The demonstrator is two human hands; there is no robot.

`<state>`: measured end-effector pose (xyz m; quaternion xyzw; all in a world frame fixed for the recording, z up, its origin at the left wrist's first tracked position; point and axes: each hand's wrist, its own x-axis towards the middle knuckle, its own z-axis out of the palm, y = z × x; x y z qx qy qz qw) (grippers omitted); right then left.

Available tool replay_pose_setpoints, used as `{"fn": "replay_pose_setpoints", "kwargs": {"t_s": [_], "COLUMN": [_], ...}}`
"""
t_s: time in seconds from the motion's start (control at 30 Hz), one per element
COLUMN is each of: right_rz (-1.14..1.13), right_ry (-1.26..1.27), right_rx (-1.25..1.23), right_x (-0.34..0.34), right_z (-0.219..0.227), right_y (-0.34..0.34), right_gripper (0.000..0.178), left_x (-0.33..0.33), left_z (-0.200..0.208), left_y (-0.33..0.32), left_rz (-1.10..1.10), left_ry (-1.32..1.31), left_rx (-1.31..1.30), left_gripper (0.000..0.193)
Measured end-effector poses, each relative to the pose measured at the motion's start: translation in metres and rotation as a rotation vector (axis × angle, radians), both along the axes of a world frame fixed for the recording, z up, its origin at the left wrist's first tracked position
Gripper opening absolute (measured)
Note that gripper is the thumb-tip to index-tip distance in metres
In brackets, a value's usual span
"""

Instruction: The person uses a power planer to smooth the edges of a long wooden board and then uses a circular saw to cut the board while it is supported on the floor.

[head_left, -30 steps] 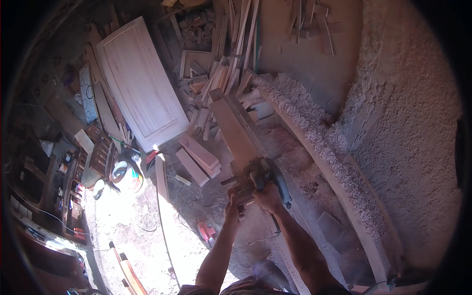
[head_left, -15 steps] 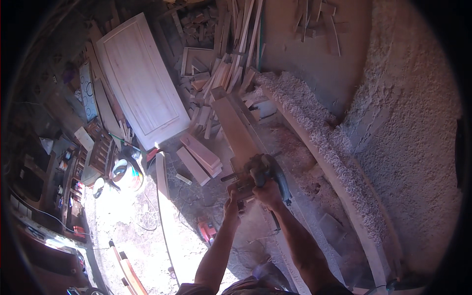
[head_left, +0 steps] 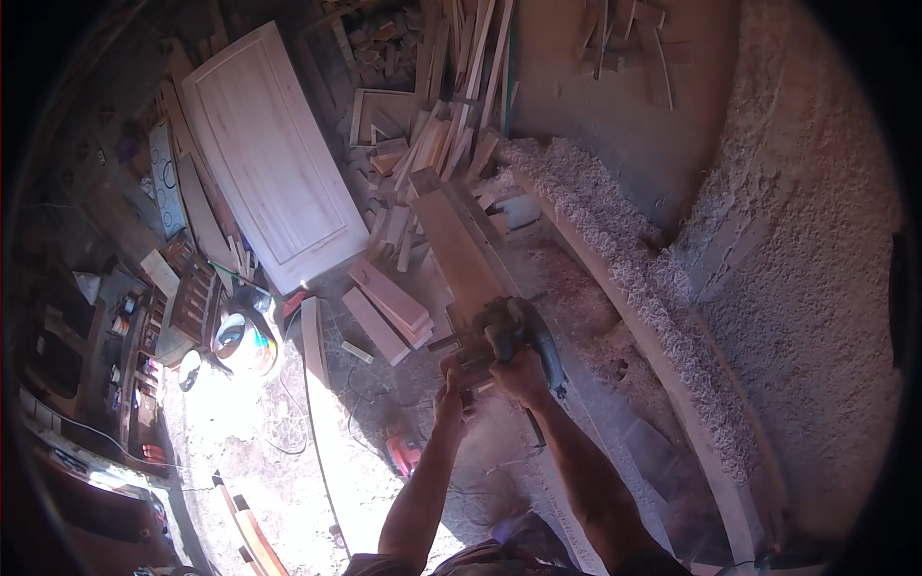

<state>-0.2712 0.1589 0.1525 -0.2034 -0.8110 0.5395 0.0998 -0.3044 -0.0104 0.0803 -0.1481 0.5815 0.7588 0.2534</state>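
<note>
A dark handheld power tool [head_left: 514, 336] with a rounded guard along its right side, much like a circular saw, rests on the near end of a long board [head_left: 455, 252]. My right hand [head_left: 521, 376] is wrapped around its rear handle. My left hand [head_left: 452, 392] is closed at the left edge of the tool's base, close to the board's near end; its fingertips are partly hidden. The board runs away from me on top of a longer timber. The tool's blade or cutter is out of sight underneath.
To the right, a long beam [head_left: 663, 370] carries thick curled shavings [head_left: 624, 259]. Two short planks [head_left: 384, 305] lie on the floor at the left, near a red tool [head_left: 402, 451] and loose cords. A panelled door [head_left: 274, 158] leans beyond them. Offcuts [head_left: 423, 144] are heaped at the far end.
My hands and the tool stay nearly in place on the board, with a very slight shift to the left. The whole view has tilted a little.
</note>
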Motion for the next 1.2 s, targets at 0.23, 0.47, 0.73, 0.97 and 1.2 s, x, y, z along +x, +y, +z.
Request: {"fn": "replay_pose_setpoints", "kwargs": {"t_s": [0.23, 0.47, 0.73, 0.97, 1.2], "right_rz": [-0.066, -0.022, -0.06, -0.037, 0.017], "right_ry": [0.063, -0.005, 0.126, 0.061, -0.018], "right_rx": [0.008, 0.04, 0.06, 0.051, 0.046], "right_x": [-0.014, -0.032, -0.054, -0.07, -0.087], "right_z": [-0.002, -0.002, -0.013, -0.009, -0.004], "right_y": [-0.001, 0.002, 0.005, 0.004, 0.006], "right_gripper": [0.036, 0.045, 0.046, 0.04, 0.053], "left_x": [-0.015, -0.032, -0.053, -0.07, -0.083], "left_z": [-0.003, -0.003, -0.002, -0.011, -0.006], "left_y": [0.002, 0.003, 0.007, 0.004, 0.006], "left_rz": [-0.02, -0.023, -0.023, -0.014, -0.01], "left_ry": [0.021, 0.002, 0.003, -0.003, 0.005], "left_rx": [-0.042, -0.062, -0.083, -0.09, -0.104], "left_gripper": [0.061, 0.061, 0.063, 0.065, 0.065]}}
